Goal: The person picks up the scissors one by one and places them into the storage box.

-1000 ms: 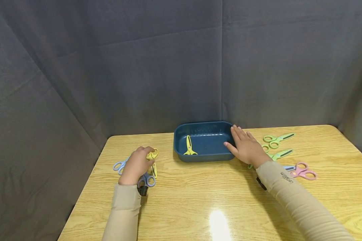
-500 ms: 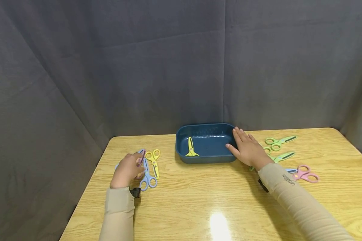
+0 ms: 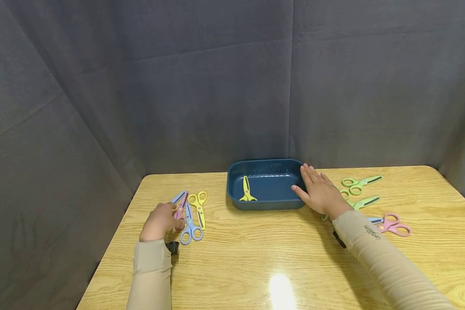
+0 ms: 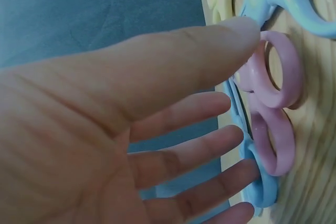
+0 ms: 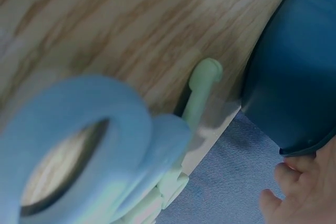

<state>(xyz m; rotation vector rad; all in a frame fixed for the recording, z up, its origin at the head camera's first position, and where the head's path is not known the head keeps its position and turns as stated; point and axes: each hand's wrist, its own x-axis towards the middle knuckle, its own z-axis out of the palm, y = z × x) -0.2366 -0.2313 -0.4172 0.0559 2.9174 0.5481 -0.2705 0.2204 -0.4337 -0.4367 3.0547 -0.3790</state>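
Observation:
My left hand point(image 3: 159, 221) hovers over the left cluster of scissors, its fingers loosely extended. In the left wrist view its thumb tip overlaps the handle of the pink scissors point(image 4: 293, 77), with a gap between thumb and fingers. The pink scissors point(image 3: 182, 204) lie between blue scissors point(image 3: 189, 220) and a second blue pair point(image 3: 178, 197), partly hidden by the hand. Yellow scissors point(image 3: 198, 207) lie just right of them. My right hand point(image 3: 320, 193), fingers straight, rests at the right rim of a dark blue bin point(image 3: 269, 206). Inside the bin are yellow scissors point(image 3: 246, 189).
Right of the bin lie green scissors point(image 3: 366, 181) and more green scissors point(image 3: 367, 202), the latter partly behind the right hand. Pink scissors point(image 3: 390, 224) overlap a blue pair point(image 3: 375, 220) near the right forearm. A grey curtain point(image 3: 217, 94) stands behind the table.
My left hand has moved left off the yellow scissors, uncovering the blue and pink pairs. The pink scissors have shifted slightly down. My right hand stays at the bin.

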